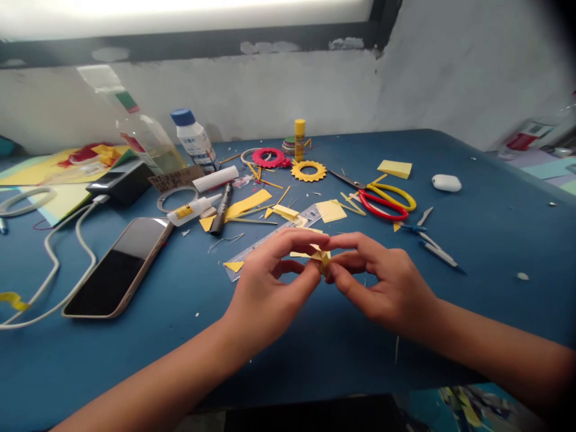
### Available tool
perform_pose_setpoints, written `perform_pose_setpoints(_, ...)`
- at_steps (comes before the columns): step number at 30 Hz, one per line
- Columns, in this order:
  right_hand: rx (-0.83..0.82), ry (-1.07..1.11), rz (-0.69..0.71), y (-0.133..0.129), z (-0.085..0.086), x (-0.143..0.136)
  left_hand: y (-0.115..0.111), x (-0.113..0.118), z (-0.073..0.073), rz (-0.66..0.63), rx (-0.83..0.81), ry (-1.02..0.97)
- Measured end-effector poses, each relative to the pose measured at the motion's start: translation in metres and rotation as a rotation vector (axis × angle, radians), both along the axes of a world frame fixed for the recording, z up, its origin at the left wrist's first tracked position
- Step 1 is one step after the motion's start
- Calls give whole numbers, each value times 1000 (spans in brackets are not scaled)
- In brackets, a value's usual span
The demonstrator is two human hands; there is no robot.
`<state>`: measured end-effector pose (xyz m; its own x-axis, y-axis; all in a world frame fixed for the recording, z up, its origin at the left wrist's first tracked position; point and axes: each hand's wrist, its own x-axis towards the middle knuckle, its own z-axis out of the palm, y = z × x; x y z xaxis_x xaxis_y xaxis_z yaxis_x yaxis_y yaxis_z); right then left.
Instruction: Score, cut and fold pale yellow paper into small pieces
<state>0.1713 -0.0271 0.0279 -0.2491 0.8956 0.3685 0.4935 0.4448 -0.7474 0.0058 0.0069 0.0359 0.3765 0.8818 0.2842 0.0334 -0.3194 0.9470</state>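
Between the fingertips of both hands is a small folded piece of yellow paper (321, 257), held just above the table. My left hand (279, 276) pinches it from the left with thumb and fingers. From the right, my right hand (380, 273) grips the same piece, thumb below and index finger on top. Part of the paper is hidden by the fingertips. Behind the hands lies a clear ruler (265, 240) with yellow paper scraps on and around it. A yellow square of paper (330, 210) rests near the ruler's far end.
Red and yellow scissors (382, 201) lie open at right, near a blue-and-white craft knife (434, 246) and a white earphone case (446, 183). A phone (119, 267), glue bottle (193, 210) and black marker (221, 210) are at left. Yellow (308, 171) and red (270, 158) paper rings lie behind.
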Motion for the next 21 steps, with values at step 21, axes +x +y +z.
perform_pose_setpoints(21, 158, -249, -168, 19, -15, -3, 11, 9, -22, 76, 173, 103)
